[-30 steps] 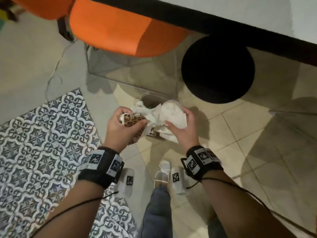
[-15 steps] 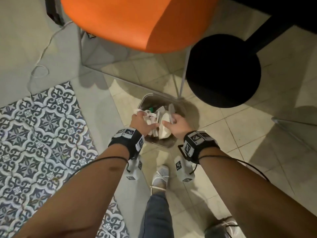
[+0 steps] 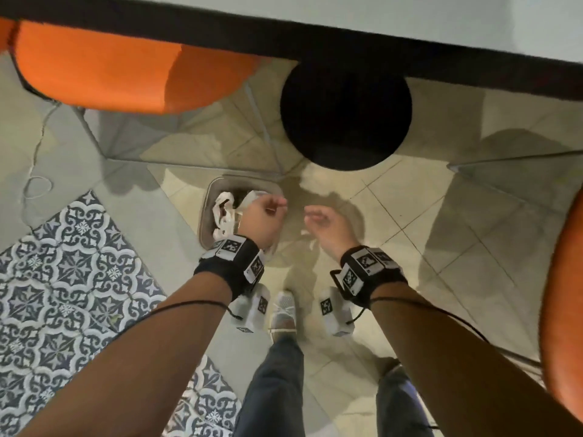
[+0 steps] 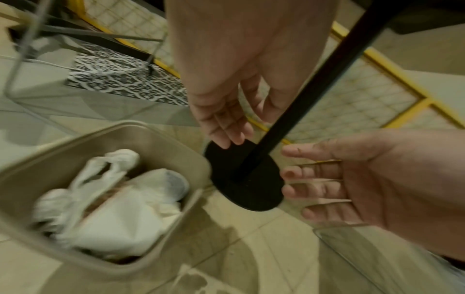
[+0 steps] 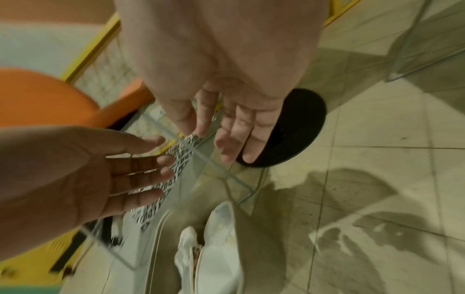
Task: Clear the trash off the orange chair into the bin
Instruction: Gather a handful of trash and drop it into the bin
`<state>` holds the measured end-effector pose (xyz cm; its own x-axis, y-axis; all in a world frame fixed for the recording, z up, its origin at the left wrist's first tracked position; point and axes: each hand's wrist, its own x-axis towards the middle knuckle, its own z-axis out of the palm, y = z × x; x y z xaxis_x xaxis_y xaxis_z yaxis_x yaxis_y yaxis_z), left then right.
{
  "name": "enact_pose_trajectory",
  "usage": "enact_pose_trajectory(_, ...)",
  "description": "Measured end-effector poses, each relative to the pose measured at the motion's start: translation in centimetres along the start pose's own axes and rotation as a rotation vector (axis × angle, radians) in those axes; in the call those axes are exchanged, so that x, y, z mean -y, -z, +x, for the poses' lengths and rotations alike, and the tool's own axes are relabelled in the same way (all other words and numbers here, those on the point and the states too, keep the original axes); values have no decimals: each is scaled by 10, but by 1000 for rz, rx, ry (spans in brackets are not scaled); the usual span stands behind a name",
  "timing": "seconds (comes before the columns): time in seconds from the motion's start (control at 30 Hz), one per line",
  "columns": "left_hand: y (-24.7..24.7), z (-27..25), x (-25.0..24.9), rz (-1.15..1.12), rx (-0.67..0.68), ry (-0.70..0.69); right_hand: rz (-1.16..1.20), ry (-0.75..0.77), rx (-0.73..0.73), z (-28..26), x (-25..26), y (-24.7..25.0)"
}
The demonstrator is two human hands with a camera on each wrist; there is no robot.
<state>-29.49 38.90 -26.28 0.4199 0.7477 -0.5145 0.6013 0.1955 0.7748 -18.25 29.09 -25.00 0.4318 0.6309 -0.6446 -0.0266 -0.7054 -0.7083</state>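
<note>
Crumpled white trash (image 4: pixel 118 216) is being kept inside the beige bin (image 4: pixel 161 135) (heaped close to its rim). Both hands are being held loosely spread, nothing pinched: left hand (image 3: pixel 262 216) over the bin's right edge, right hand (image 3: pixel 328 225) over bare floor tile (image 3: pixel 441 247) right of the bin.

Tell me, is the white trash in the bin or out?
In: the white trash lies inside the bin, both hands empty.
</note>
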Motion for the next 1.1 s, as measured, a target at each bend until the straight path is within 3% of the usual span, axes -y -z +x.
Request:
enact_pose_trajectory(0.13, -81, -24, -60, 36, 145, -99, 249, 28, -227, -51, -28, 84)
enact_pose_trajectory(0.37, -259, -113, -161, 29, 464, -271, 207, 106, -751, -160, -115, 265)
enact_pose_trajectory(0.47, -335, -158, -183, 144, 604, -316, 51, 28, -1002, -214, -165, 337)
enact_pose_trajectory(0.57, -403, -195, -196, 232, 685, -326, -103, -224, -1146, -265, -224, 399)
enact_pose_trajectory(0.63, -443, -218, -206, 328, 698, -378, -177, -477, -1124, -295, -263, 431)
enact_pose_trajectory(0.7, -477, -239, -214, 431, 731, -399, -209, -704, -979, -316, -298, 453)
enact_pose_trajectory(0.77, -508, -256, -217, 496, 754, -416, -184, -834, -856, -326, -326, 464)
enact_pose_trajectory(0.97, -572, -275, -219, 928, 659, -340, -111, -674, -882, -317, -379, 469)
enact_pose_trajectory(1.1, -578, -269, -219, 686, 698, -291, -30, -700, -822, -307, -388, 475)
